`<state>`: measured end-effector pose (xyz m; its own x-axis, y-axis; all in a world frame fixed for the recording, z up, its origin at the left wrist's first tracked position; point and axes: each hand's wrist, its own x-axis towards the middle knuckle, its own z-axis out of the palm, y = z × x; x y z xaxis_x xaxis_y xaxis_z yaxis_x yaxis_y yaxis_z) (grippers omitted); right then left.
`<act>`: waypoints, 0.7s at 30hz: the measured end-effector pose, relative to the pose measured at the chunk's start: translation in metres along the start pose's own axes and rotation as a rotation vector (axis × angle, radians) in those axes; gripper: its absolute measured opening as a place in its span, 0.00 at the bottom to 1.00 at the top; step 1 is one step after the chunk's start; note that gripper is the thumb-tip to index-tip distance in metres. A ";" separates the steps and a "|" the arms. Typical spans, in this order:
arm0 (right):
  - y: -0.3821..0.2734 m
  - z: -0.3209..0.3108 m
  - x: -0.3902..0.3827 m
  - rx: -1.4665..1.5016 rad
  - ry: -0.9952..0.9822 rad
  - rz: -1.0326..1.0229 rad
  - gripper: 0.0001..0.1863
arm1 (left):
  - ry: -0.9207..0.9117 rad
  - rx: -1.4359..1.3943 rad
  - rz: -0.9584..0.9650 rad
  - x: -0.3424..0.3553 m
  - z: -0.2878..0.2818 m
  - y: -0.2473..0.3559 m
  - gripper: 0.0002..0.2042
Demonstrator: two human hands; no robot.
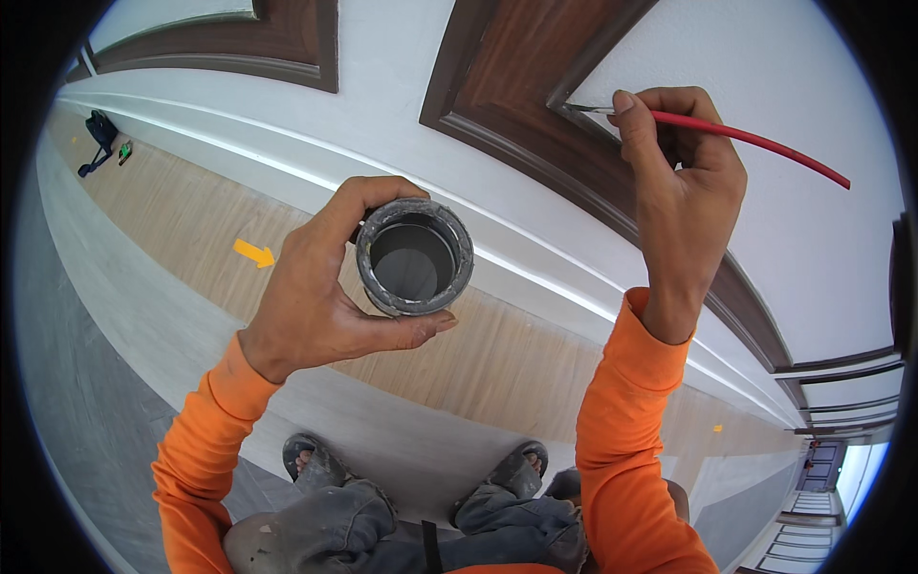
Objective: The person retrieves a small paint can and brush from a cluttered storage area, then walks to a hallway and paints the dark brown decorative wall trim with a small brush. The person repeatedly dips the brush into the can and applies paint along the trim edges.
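Observation:
My left hand (301, 287) grips a round, paint-smeared container (366, 287) of grey liquid (409, 260) from its side, thumb and fingers around it. In my right hand (679, 191) is a slim brush with a long red handle (784, 143), pinched between thumb and fingers. Its narrow tip (583, 109) is at the inner corner of a dark brown wooden moulding (488, 67) on the white wall (765, 249), seemingly touching the frame's edge. Both forearms have orange sleeves.
Below the wall runs a white baseboard (535, 253), then a light wood-look floor strip (497, 354) and grey flooring (96, 383). Yellow arrow markers (253, 253) lie on the floor. A dark bag (100, 139) and a small green item (124, 153) sit far left. My sandalled feet (516, 474) are below.

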<state>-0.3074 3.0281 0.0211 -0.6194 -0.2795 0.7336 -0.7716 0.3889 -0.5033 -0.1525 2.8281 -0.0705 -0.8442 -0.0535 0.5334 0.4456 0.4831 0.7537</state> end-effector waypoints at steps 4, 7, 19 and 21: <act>-0.006 -0.004 -0.003 -0.087 -0.044 -0.006 0.08 | 0.007 0.012 -0.006 0.000 -0.001 0.001 0.39; -0.001 -0.004 -0.003 -0.018 -0.020 -0.024 0.08 | 0.019 0.015 -0.015 0.000 -0.002 0.003 0.40; 0.009 -0.005 -0.007 -0.024 -0.056 -0.165 0.05 | 0.027 0.008 -0.038 0.000 0.000 0.004 0.41; 0.009 -0.006 -0.008 -0.054 -0.057 -0.165 0.05 | 0.024 0.009 -0.046 0.000 0.000 0.004 0.41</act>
<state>-0.3082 3.0394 0.0135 -0.4937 -0.3919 0.7764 -0.8553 0.3803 -0.3519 -0.1504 2.8302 -0.0675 -0.8564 -0.0963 0.5073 0.4038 0.4872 0.7743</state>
